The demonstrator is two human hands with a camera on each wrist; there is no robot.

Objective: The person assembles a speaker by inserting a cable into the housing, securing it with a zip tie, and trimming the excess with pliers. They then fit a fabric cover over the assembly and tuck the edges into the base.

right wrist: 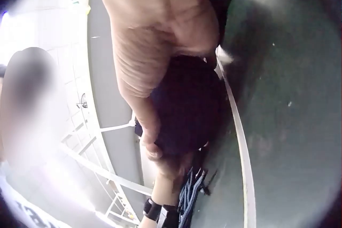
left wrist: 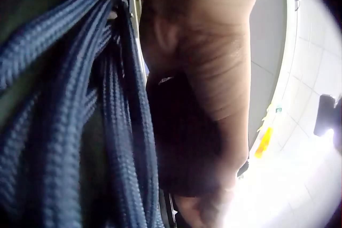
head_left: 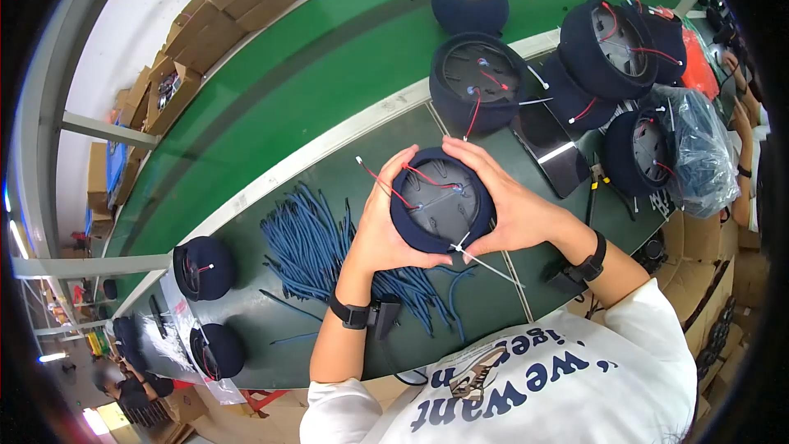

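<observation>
Both hands grip a navy fabric-covered round shell from opposite sides, its grey plastic hollow facing up toward the head camera. My left hand curves round its left side, and my right hand wraps the right side. Red wires with white plugs come out of the hollow. At the near rim, between the thumbs, a white cable tie sticks out. The shell's dark outer cloth shows under the right hand in the right wrist view. A heap of blue braided cords lies beside the left forearm.
Similar navy shells stand at the back right, and others at the left. A dark flat tablet, yellow-handled pliers and a clear plastic bag lie to the right. A green panel runs behind the table.
</observation>
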